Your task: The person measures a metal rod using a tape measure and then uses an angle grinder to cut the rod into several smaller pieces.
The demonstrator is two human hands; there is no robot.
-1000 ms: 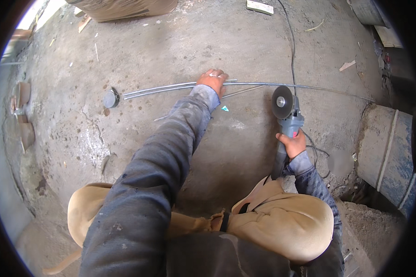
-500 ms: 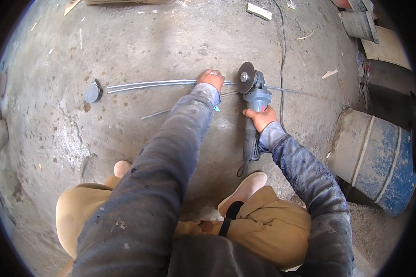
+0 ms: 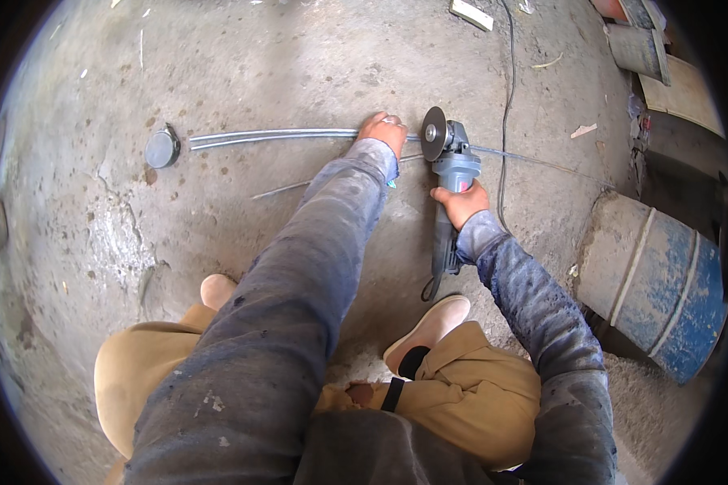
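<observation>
My left hand (image 3: 384, 133) is closed over a pair of thin metal rods (image 3: 275, 135) lying on the concrete floor. My right hand (image 3: 465, 204) grips the body of a grey angle grinder (image 3: 459, 168), thumb across its near side. The grinder's dark cutting disc (image 3: 432, 145) stands upright beside my left hand, over the line of the rods; whether it touches them cannot be made out. To the right of the grinder a thin rod (image 3: 534, 160) runs on across the floor. Another thin rod (image 3: 279, 191) lies nearer me, partly hidden by my left sleeve.
A round tape measure (image 3: 162, 149) lies by the rods' left ends. A dark cable (image 3: 507, 105) crosses the floor right of the grinder. At the right lies a blue drum (image 3: 651, 283), with buckets (image 3: 635, 50) farther back. A pale block (image 3: 471, 14) lies far off.
The whole view has shifted a little. Both hands keep their holds on the rods and the grinder, appearing slightly farther right, and the disc stays close beside my left hand.
</observation>
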